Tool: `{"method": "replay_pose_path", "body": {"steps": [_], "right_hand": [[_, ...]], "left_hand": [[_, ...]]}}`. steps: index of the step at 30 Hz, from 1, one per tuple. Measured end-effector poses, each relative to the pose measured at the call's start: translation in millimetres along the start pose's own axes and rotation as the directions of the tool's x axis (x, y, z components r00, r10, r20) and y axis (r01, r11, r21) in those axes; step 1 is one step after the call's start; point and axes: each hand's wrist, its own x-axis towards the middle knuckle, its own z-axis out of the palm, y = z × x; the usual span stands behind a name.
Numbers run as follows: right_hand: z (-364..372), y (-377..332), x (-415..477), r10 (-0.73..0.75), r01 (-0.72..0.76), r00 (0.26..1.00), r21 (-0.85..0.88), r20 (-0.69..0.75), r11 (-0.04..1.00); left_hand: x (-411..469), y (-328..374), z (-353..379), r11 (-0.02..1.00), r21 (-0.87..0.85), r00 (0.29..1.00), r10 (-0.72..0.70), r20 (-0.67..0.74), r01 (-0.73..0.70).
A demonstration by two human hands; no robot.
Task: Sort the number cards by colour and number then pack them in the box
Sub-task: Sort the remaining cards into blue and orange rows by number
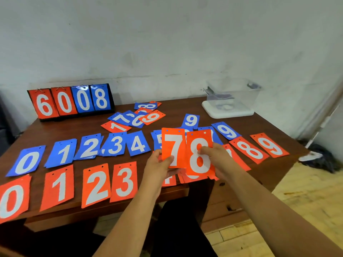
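Left hand [159, 165]: is gripping the red 7 card [172, 145] at its lower edge, thumb lying on the face.
Right hand [213, 156]: is pinching the red 8 card [198, 160], fingers curling over the white digit.
Held pair: is standing upright above the table [78, 127], the 8 overlapping the 7's right edge.
Blue row [116, 145]: is lying across mid-table, reading 0, 1, 2, 3, 4; a 5 is partly showing behind the held 7.
Red row [96, 186]: is lying along the near edge, reading 0, 1, 2, 3; further red cards are hiding under the hands.
Right side: a second red 8 [248, 150] and a red 9 [270, 144] are lying slanted, with blue 9 cards [191, 120] behind them.
Loose pile [137, 117]: is lying mixed, with 1, 7 and 9 legible.
Scoreboard [70, 101]: is standing far left, reading 6 0 in red and 0 8 in blue.
Box [235, 95]: clear, is sitting on a white lid [228, 114] at the far right corner, well apart from both hands.
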Motion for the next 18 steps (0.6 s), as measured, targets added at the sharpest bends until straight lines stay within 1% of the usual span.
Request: {"method": "replay_pose_path", "body": {"steps": [1,2,4,5,7,9,11,13,16,18], "right_hand": [[-10,-1,2,-0.006,0.006,1.000,-0.004,-0.022,1.000],[-23,-3,4,-0.047,0.045,0.998,-0.048,-0.052,0.998],[-54,-5,11,-0.158,0.124,0.975,-0.210,-0.155,0.970],[-71,-5,16,-0.203,0.139,0.954,-0.272,-0.223,0.952],[-101,-7,23,-0.272,0.126,0.899,-0.392,-0.343,0.911],[-130,-8,35,-0.315,0.055,0.856,-0.534,-0.410,0.844],[-152,-8,50,-0.317,-0.018,0.848,-0.622,-0.424,0.783],[-165,-6,63,-0.298,-0.075,0.858,-0.676,-0.419,0.733],[-176,3,82,-0.266,-0.139,0.880,-0.749,-0.394,0.647],[-180,12,95,-0.261,-0.168,0.887,-0.793,-0.381,0.586]], "left_hand": [[2,0,3,1.000,-0.019,1.000,-0.007,-0.014,0.007],[3,0,7,1.000,-0.023,1.000,-0.008,-0.017,0.007],[4,-3,18,1.000,-0.001,1.000,0.006,-0.006,-0.006],[5,-4,25,1.000,-0.001,1.000,0.011,0.011,-0.011],[6,-8,40,1.000,-0.004,0.999,0.007,0.042,-0.007],[8,-10,56,1.000,0.023,0.998,0.020,0.058,-0.022],[13,-12,72,0.997,0.058,0.995,0.038,0.087,-0.043],[15,-13,87,0.995,0.096,0.992,0.029,0.119,-0.041],[20,-16,103,0.998,0.064,0.992,-0.016,0.121,0.008],[23,-18,109,0.997,0.074,0.993,-0.038,0.109,0.030]]}}
